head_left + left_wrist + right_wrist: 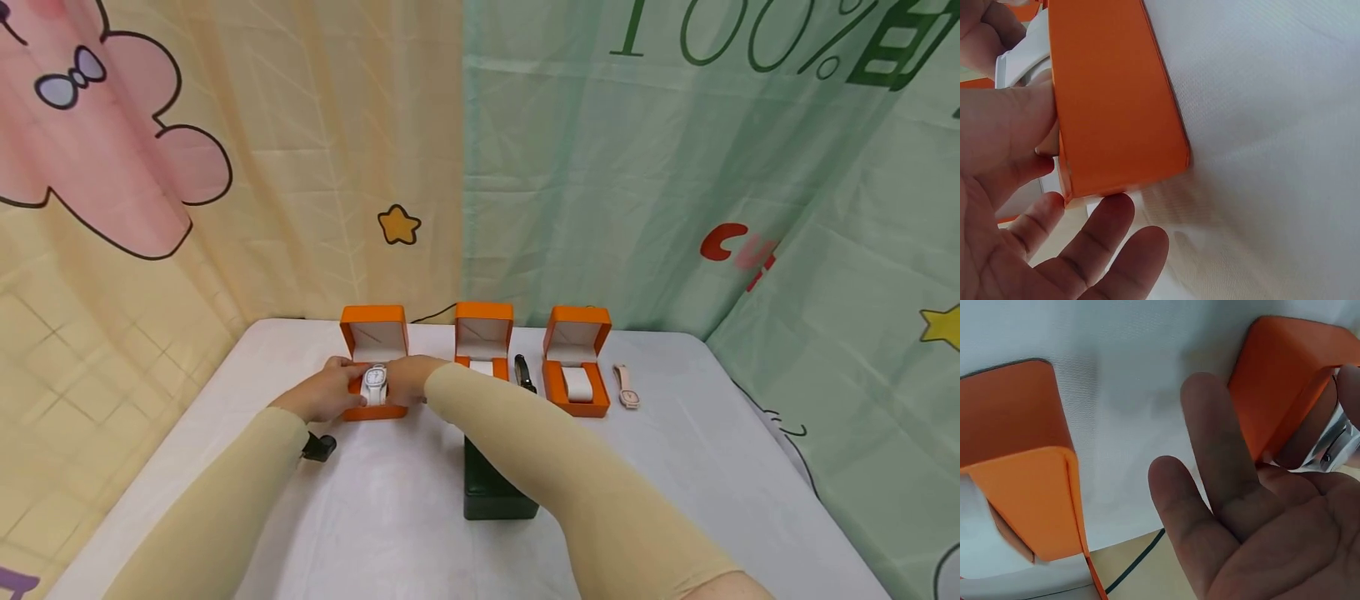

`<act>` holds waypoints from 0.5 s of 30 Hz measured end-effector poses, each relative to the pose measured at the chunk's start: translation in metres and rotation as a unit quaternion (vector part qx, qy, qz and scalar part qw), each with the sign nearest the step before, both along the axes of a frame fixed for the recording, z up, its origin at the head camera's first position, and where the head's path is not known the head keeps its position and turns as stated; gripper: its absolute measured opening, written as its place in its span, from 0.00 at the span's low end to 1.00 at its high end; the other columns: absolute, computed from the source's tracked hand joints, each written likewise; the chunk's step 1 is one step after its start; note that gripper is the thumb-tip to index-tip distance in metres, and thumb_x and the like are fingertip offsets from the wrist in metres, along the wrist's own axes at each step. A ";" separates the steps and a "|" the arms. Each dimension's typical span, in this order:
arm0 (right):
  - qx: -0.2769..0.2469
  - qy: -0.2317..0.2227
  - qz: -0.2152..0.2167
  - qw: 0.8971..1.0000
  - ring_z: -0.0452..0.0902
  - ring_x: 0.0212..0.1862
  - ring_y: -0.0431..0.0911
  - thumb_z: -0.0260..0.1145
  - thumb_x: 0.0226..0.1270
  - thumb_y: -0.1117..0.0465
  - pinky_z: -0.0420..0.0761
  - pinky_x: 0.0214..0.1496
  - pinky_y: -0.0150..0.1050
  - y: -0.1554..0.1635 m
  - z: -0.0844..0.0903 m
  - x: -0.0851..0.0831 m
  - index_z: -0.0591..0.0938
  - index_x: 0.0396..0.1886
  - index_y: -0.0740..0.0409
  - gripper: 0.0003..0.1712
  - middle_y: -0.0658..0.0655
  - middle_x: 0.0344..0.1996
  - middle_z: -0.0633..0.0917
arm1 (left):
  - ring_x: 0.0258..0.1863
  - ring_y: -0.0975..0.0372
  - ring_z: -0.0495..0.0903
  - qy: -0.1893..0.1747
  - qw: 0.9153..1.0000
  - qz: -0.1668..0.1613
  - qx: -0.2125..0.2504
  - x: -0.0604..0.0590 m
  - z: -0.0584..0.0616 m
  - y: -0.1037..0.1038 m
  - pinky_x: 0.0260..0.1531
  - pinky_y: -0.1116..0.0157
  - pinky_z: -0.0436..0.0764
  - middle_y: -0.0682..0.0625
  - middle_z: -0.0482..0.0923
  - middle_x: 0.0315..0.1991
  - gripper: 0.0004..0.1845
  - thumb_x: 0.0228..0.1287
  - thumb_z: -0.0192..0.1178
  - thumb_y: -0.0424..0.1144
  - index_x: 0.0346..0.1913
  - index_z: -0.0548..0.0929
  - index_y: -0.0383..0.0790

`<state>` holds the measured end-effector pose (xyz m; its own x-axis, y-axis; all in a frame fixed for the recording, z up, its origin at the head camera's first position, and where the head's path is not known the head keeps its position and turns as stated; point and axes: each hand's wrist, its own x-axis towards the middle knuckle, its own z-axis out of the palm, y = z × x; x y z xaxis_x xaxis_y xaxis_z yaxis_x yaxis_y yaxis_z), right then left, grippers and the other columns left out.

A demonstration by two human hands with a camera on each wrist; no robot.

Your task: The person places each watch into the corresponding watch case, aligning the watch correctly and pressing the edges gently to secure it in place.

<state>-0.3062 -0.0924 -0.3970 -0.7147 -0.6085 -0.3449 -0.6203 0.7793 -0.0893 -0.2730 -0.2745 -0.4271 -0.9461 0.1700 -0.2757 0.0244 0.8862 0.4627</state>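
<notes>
Three open orange boxes stand in a row at the back of the table. My left hand [330, 392] holds the leftmost orange box [373, 354] by its left side. Its thumb [1016, 119] lies at the box's top edge and its straight fingers [1097, 231] touch the outer wall [1116, 94]. A white watch [374, 384] lies on the cushion in this box. My right hand [408, 379] reaches in from the right. Two of its fingers close on the watch's metal part [1335, 437], and the other fingers [1216, 456] stay straight beside the box [1285, 381].
The middle box [483, 342] and right box [576, 367] each hold a bare white cushion. A black watch [524, 372] lies between them, and a pink watch [627, 387] lies right of the last box. A dark green box [491, 483] sits nearer me. Curtains hang behind the table.
</notes>
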 end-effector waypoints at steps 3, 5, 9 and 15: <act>-0.003 -0.011 0.002 1.000 0.79 0.40 0.45 0.67 0.77 0.49 0.80 0.42 0.34 0.002 0.000 -0.002 0.78 0.66 0.55 0.25 0.51 0.45 0.84 | 0.70 0.35 0.68 0.003 1.000 -0.006 -0.003 -0.001 -0.002 -0.002 0.74 0.37 0.67 0.27 0.51 0.77 0.39 0.73 0.66 0.41 0.81 0.63 0.35; 0.002 -0.005 0.014 1.000 0.78 0.43 0.45 0.67 0.77 0.48 0.79 0.47 0.35 0.002 0.000 -0.005 0.79 0.66 0.55 0.25 0.51 0.48 0.85 | 0.70 0.35 0.68 0.008 1.000 -0.012 -0.004 0.000 -0.002 -0.003 0.73 0.36 0.68 0.27 0.53 0.77 0.39 0.72 0.66 0.42 0.81 0.63 0.35; 0.004 0.032 0.029 0.999 0.79 0.45 0.44 0.62 0.80 0.47 0.81 0.58 0.36 0.005 0.007 -0.012 0.84 0.62 0.54 0.21 0.50 0.51 0.87 | 0.67 0.37 0.71 0.017 1.000 -0.009 0.009 0.001 0.005 -0.010 0.71 0.36 0.70 0.27 0.60 0.76 0.38 0.72 0.66 0.45 0.79 0.67 0.34; -0.118 0.062 -0.088 0.987 0.81 0.33 0.42 0.60 0.82 0.45 0.83 0.40 0.35 0.013 0.030 -0.020 0.88 0.43 0.54 0.19 0.49 0.33 0.86 | 0.58 0.42 0.78 0.090 0.994 0.052 0.043 -0.001 0.023 -0.029 0.60 0.43 0.80 0.32 0.79 0.62 0.28 0.78 0.58 0.54 0.65 0.78 0.33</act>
<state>-0.3261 -0.0793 -0.3669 -0.8446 -0.5238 -0.1111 -0.4947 0.8427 -0.2126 -0.2739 -0.3037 -0.4036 -0.9924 0.0845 -0.0892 0.0241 0.8456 0.5333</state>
